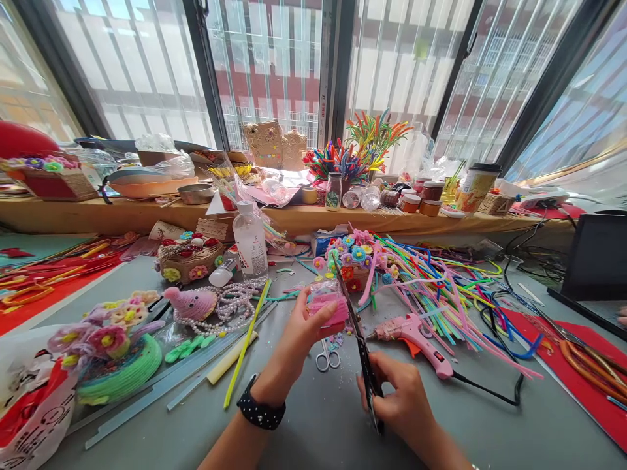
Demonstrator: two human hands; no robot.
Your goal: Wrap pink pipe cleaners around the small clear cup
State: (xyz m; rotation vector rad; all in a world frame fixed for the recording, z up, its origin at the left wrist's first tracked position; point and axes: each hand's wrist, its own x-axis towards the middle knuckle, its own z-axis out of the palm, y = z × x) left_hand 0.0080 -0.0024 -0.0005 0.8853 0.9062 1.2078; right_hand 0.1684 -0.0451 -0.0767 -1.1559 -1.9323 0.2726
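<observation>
My left hand (302, 326), a dark dotted band on its wrist, pinches a small pink block-like piece (324, 314) with a clear, shiny top; its exact kind I cannot make out. In my right hand (402, 390) are long black scissors (361, 343), their blades pointing up and away beside the right edge of the pink piece. Whether the blades touch it is unclear. Under the hands lie small scissors with pale handles (328, 359) and tiny scraps. To the right rests a pink glue gun (422, 339) with an orange trigger and black cord.
Several coloured pipe cleaners (441, 294) spread at the right. A flower-covered basket (357, 274) stands behind my hands. On the left are a clear bottle (251, 241), pearl strings (238, 303), a pink crocheted figure (192, 303) and glue sticks (147, 398). Jars line the wooden sill (294, 219).
</observation>
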